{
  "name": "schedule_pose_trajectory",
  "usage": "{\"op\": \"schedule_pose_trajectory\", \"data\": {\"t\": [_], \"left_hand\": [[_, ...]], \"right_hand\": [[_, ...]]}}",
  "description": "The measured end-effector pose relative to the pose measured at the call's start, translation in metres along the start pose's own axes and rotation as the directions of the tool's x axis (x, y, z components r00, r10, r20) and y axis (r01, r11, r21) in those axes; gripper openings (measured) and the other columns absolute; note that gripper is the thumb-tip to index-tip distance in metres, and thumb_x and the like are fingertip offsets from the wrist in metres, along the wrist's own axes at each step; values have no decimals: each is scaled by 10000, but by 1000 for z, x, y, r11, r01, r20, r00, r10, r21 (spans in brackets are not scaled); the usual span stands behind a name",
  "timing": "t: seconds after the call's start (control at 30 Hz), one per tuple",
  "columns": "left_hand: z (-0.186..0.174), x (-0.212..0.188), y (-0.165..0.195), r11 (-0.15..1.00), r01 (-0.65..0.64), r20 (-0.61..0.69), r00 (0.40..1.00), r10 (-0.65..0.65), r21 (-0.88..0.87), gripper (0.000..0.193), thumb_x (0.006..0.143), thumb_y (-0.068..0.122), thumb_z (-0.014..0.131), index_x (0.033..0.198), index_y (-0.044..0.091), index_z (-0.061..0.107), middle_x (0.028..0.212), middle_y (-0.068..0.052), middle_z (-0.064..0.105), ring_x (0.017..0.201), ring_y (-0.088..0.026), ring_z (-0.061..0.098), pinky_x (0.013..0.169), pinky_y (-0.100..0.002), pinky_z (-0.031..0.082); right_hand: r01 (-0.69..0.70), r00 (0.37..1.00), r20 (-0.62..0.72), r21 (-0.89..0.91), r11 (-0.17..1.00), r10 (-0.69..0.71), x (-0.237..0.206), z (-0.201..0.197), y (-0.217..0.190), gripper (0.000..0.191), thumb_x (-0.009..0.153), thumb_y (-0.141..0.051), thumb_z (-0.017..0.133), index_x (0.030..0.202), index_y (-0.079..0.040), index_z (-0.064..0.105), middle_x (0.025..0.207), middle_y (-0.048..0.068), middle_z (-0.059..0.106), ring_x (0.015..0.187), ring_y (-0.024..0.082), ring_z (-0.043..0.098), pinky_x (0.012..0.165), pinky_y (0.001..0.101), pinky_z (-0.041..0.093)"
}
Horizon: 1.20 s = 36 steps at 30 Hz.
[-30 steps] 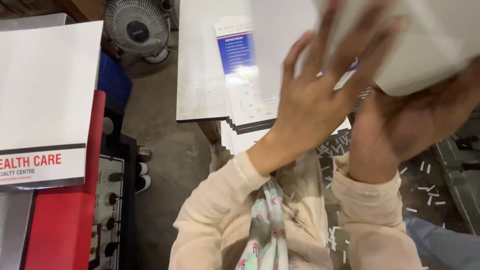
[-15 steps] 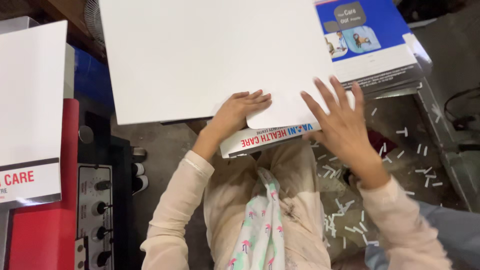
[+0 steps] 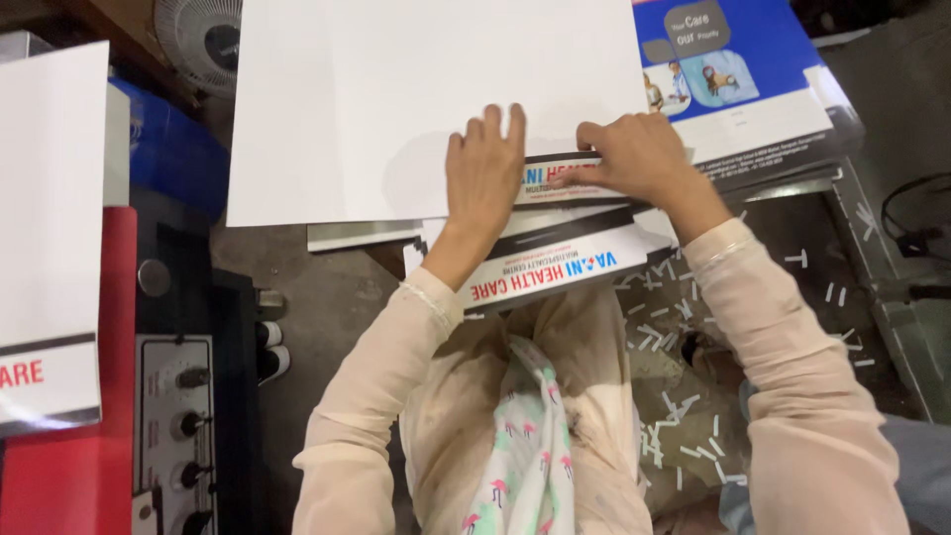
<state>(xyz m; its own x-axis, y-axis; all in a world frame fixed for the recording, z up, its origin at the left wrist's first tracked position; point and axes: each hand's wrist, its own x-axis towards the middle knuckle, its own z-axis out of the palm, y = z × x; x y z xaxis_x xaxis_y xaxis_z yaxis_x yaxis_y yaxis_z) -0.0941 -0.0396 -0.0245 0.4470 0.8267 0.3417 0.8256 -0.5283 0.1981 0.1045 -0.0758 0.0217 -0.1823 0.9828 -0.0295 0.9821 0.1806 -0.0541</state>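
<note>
A large blank white sheet [image 3: 416, 89] lies face down on top of a stack of printed sheets [image 3: 565, 267] in front of me. My left hand [image 3: 483, 173] rests flat on the sheet's near edge, fingers spread and pointing away. My right hand [image 3: 639, 154] sits beside it at the sheet's near right corner, fingers curled on the edge of a printed sheet with a red and black strip. A printed sheet with a blue panel [image 3: 733, 69] shows at the far right under the white one.
A red machine with black knobs [image 3: 158, 426] stands at my left, with a white printed sheet [image 3: 50, 228] lying on it. A fan [image 3: 203, 40] is at the far left. Small white paper offcuts [image 3: 684, 396] litter the floor on the right.
The white sheet was held up near my face, then came down onto the stack. Both hands have slid to its near edge and now rest close together.
</note>
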Motion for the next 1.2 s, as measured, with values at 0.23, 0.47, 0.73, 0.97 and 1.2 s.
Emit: {"op": "schedule_pose_trajectory", "data": {"t": [0.23, 0.47, 0.73, 0.97, 1.2], "left_hand": [[59, 12, -5, 996, -76, -30, 997, 74, -56, 598, 1024, 304, 531, 1555, 59, 405, 1622, -213, 323, 1521, -379, 272, 1139, -648, 302], [33, 2, -45, 999, -24, 75, 997, 21, 39, 601, 1052, 449, 500, 1512, 77, 394, 1636, -203, 305, 1518, -362, 220, 1121, -678, 212], [-58, 5, -66, 949, 26, 511, 847, 146, -314, 746, 786, 212, 756, 1457, 139, 436, 1349, -110, 614, 1271, -303, 536, 1017, -475, 433], [-115, 1, -30, 874, -390, -199, 918, 344, -289, 212, 806, -134, 659, 913, 44, 699, 1292, -29, 713, 1299, -320, 589, 1028, -407, 541], [-90, 32, -48, 649, -599, -548, 774, 318, -469, 229, 839, -79, 832, 999, 38, 717, 1614, -139, 433, 1562, -371, 352, 1295, -435, 438]], "right_hand": [[62, 913, -399, -64, 996, -82, 5, 72, 0, 565, 999, -333, 557, 1509, -99, 487, 1635, 204, 361, 1530, 355, 314, 1186, 704, 159], [-315, 872, -388, 24, 949, 299, -56, 92, 70, 690, 1137, -470, 505, 1562, 63, 394, 1641, 316, 304, 1535, 421, 268, 1128, 759, 106], [-203, 691, -475, 595, 777, 545, -140, 97, -13, 261, 921, -181, 788, 1142, -55, 729, 1095, 123, 657, 1042, 311, 563, 909, 468, 389], [261, 481, -861, 322, 910, 167, -199, 48, -86, 238, 913, 65, 667, 1115, -32, 746, 1083, 111, 716, 995, 266, 701, 846, 344, 567], [401, 572, -779, -10, 916, -259, -174, 14, -102, 287, 799, -69, 787, 1086, -84, 797, 1043, 44, 731, 954, 210, 684, 799, 367, 566]]}}
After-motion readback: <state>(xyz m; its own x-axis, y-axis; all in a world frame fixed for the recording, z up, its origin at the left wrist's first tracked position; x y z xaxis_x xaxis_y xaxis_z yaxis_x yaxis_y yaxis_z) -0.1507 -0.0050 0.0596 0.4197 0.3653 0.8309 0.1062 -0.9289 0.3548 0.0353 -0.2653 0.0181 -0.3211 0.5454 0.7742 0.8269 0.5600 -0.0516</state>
